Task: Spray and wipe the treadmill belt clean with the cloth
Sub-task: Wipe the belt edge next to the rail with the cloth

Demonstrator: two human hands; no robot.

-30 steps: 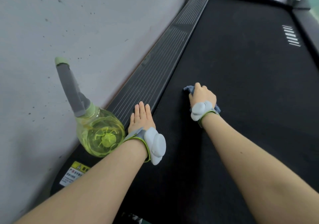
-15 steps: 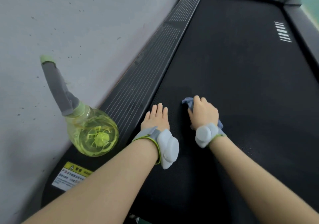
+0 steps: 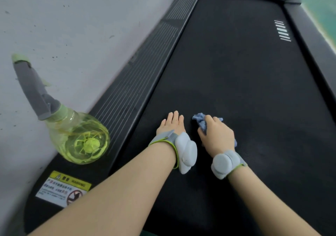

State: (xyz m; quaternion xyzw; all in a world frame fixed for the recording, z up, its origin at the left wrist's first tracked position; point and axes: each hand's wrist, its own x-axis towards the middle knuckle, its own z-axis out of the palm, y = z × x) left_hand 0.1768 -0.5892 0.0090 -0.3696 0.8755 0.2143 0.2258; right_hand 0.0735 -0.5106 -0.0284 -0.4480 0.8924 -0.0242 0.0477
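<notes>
Writing: showing "WARNING" in a yellow band on the warning sticker (image 3: 62,188) at the near left corner of the deck; smaller lines below too blurred for reading, beside a red prohibition circle.
Belt marking: showing 1 stack of short white bars (image 3: 283,30) printed far up the right side; no letters readable.
Treadmill belt (image 3: 236,83): lying black and matte, finely textured, running away between the ribbed left side rail (image 3: 138,75) and a plain right rail.
Cloth (image 3: 201,121): looking blue and fluffy, bunched up, lying on the belt's near part, peeking out ahead of and behind the right hand.
Right hand (image 3: 217,135): pressing down on the cloth, fingers curled over it and gripping it.
Left hand (image 3: 171,124): resting flat on the belt, fingers straight and close together, holding nothing, just left of the cloth without touching it.
Spray bottle (image 3: 80,135): standing on the left rail against the wall (image 3: 72,26), round yellow-green body, grey nozzle, well apart from both hands.
Wrists: each wearing a grey strapped device.
</notes>
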